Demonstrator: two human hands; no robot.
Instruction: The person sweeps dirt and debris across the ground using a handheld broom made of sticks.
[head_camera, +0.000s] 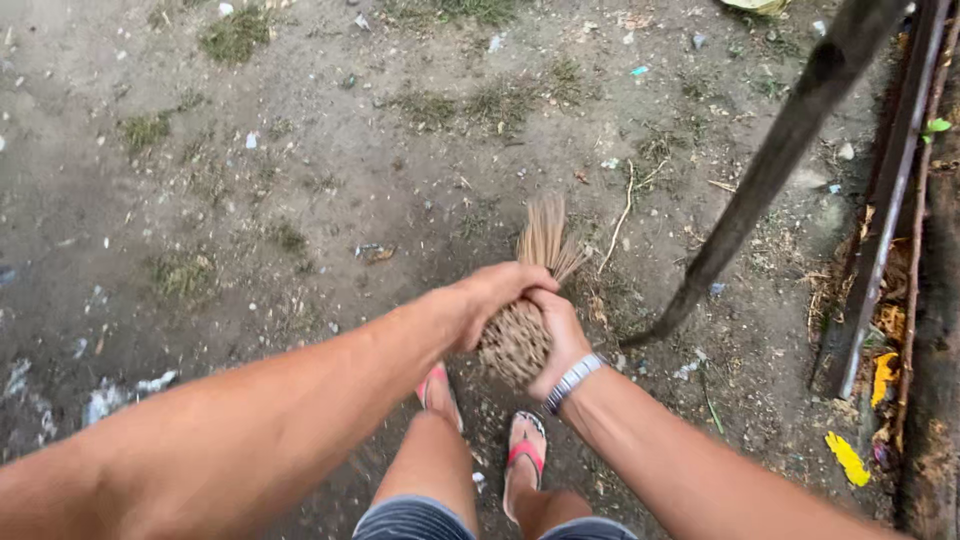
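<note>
Under the hands, ground: bare packed dirt (300, 180) spread out beyond the grip on every side, with grass tufts (235, 35), pale litter scraps (120, 395) and dry twigs (620, 215) scattered over it; by that, I judged the sweeping barely under way, most of the yard left to do.
Right of the grip, pole: a dark slanted pole (770, 170) ran from the upper right down to the soil, well apart from the hands, with a rusty metal rail (885, 220) and yellow leaves (848, 458) beyond it.
Broom: a stick broom (520, 335) of bundled thin ribs sat between both hands, its cut butt end facing the camera and its bristle tips (545, 235) fanning out past the grip.
Broom axis: long axis ran away from the person and slightly downward, tips pointing forward toward the ground ahead.
Left hand (495, 295): fingers wrapped closed over the top of the bundle.
Right hand (558, 335): closed against the bundle's right side, a striped wristband (572, 380) at the wrist.
Below the grip, feet: red-strapped sandals (525, 450) stood on the dirt.
</note>
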